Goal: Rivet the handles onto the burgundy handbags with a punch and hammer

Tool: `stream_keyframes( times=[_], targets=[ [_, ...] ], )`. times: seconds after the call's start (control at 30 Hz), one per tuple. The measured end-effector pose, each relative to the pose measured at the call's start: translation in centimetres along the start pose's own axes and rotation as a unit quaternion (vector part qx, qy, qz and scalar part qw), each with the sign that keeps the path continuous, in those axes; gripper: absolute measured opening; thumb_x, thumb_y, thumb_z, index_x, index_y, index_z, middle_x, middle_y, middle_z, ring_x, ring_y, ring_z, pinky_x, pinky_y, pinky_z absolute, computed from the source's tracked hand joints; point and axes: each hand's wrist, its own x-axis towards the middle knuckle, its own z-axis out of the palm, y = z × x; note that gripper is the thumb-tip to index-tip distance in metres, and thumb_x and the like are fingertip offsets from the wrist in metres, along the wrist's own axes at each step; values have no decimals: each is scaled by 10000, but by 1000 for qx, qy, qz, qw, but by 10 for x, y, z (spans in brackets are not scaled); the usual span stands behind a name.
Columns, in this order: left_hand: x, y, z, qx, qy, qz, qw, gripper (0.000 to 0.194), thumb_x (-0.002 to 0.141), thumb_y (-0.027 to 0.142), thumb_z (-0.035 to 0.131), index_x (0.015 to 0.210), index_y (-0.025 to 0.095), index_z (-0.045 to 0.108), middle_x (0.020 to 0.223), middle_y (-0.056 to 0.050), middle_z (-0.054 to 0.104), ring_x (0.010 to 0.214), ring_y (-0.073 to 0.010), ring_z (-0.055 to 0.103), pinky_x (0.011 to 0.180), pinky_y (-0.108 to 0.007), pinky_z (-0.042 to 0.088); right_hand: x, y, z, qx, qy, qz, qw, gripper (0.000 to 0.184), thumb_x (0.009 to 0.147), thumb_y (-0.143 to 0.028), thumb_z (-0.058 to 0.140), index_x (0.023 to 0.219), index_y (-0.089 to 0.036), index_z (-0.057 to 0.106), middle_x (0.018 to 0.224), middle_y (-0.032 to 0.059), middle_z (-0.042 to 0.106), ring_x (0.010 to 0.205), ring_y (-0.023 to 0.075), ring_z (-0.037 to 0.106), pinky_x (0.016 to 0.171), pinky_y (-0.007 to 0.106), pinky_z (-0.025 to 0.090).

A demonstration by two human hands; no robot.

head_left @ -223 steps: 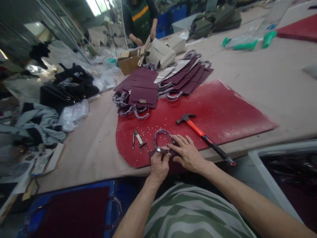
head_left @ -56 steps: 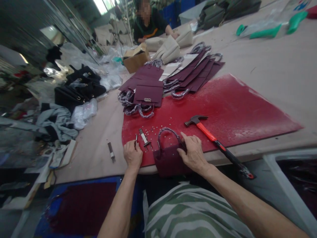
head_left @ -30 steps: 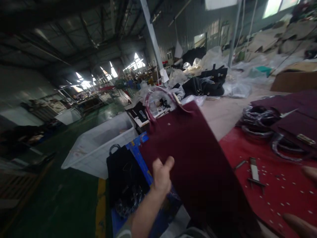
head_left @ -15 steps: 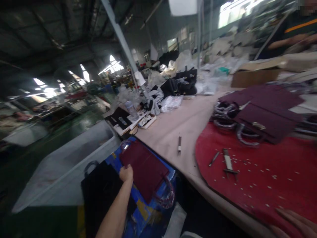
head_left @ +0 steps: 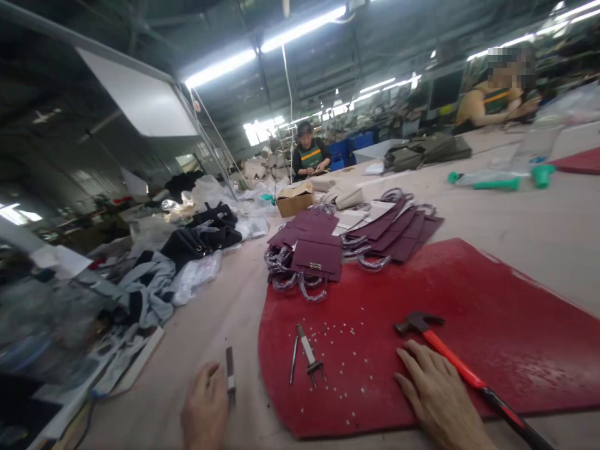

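Note:
My left hand [head_left: 205, 409] rests on the beige table near its front edge, fingers loosely curled, with a small metal punch [head_left: 230, 373] lying just beside its thumb. My right hand [head_left: 438, 397] lies flat and open on the red mat [head_left: 469, 312], next to a hammer [head_left: 457, 364] with an orange handle. Two more metal tools [head_left: 304, 354] and several small rivets lie on the mat between my hands. Stacks of maroon bag panels [head_left: 319, 253] with wrapped handles sit at the mat's far end.
Black bags [head_left: 201, 234] and plastic wrap pile up at the left. A cardboard box [head_left: 294, 200] and beige bags lie farther back. Two other people work at the far side. Green-handled tools [head_left: 497, 181] lie at the right.
My left hand put the maroom bag down in the blue bin beside the table and came back to the table edge. My view swung from the floor back to the table.

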Motion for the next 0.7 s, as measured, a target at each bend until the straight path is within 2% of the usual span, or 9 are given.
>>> stream_keyframes(
  times=[0.07, 0.1, 0.13, 0.23, 0.33, 0.4, 0.5, 0.6, 0.7],
  targets=[
    [9, 59, 54, -51, -123, 104, 986, 219, 766, 445, 523, 816, 293, 672, 943, -67, 731, 955, -307, 696, 919, -475, 545, 0, -2, 0, -5, 3, 3, 1000, 349, 937, -357, 494, 1159, -160, 679, 1212, 147, 638, 1094, 323, 581, 930, 476, 456],
    [13, 89, 80, -59, -184, 130, 972, 250, 804, 430, 506, 851, 259, 682, 967, -94, 732, 969, -298, 693, 936, -463, 530, 0, -3, 0, -7, 5, 6, 1000, 349, 933, -357, 503, 1164, -162, 678, 1213, 144, 638, 1094, 322, 580, 930, 474, 456],
    [16, 117, 103, -47, -230, 122, 964, 266, 830, 427, 502, 837, 231, 680, 940, -116, 733, 946, -303, 696, 928, -469, 523, 0, -3, -1, -9, 7, 8, 1000, 348, 928, -356, 510, 1166, -166, 677, 1211, 140, 640, 1095, 320, 580, 929, 471, 455],
    [20, 172, 161, 1, -331, -29, 943, 293, 783, 445, 640, 665, 177, 627, 797, -191, 719, 918, -372, 707, 875, -495, 528, 1, -4, -2, -10, 12, 18, 1000, 341, 911, -350, 525, 1166, -183, 677, 1219, 127, 645, 1102, 313, 582, 939, 464, 449],
    [16, 186, 199, -12, -362, -113, 925, 316, 782, 388, 664, 580, 164, 570, 583, -165, 656, 695, -346, 722, 661, -423, 574, -1, -4, -1, -15, 23, 28, 999, 339, 891, -348, 538, 1161, -198, 678, 1229, 118, 649, 1105, 308, 588, 951, 462, 442],
    [12, 185, 213, -44, -355, -129, 925, 244, 838, 308, 578, 656, 145, 586, 561, -123, 649, 574, -279, 706, 537, -343, 561, -2, -4, 1, -21, 37, 30, 999, 342, 876, -343, 543, 1160, -206, 677, 1230, 114, 654, 1100, 305, 594, 951, 460, 439],
    [12, 187, 218, -103, -319, -137, 932, 166, 882, 237, 483, 829, 128, 596, 703, -110, 705, 573, -218, 712, 509, -287, 564, -3, -5, 2, -34, 56, 25, 998, 361, 853, -332, 553, 1172, -212, 670, 1243, 110, 656, 1102, 306, 599, 951, 460, 432],
    [28, 205, 210, -165, -275, -116, 940, 159, 881, 270, 505, 871, 139, 594, 825, -114, 731, 647, -209, 729, 568, -289, 590, -3, -7, 0, -39, 55, 26, 997, 379, 843, -325, 572, 1194, -212, 662, 1251, 103, 656, 1105, 306, 600, 953, 457, 428],
    [60, 241, 193, -271, -233, -71, 931, 183, 847, 314, 547, 830, 142, 605, 794, -104, 734, 628, -209, 717, 560, -296, 589, -1, -8, -2, -38, 51, 32, 997, 371, 849, -313, 569, 1187, -196, 666, 1242, 113, 657, 1096, 308, 602, 952, 459, 430]
  ],
)
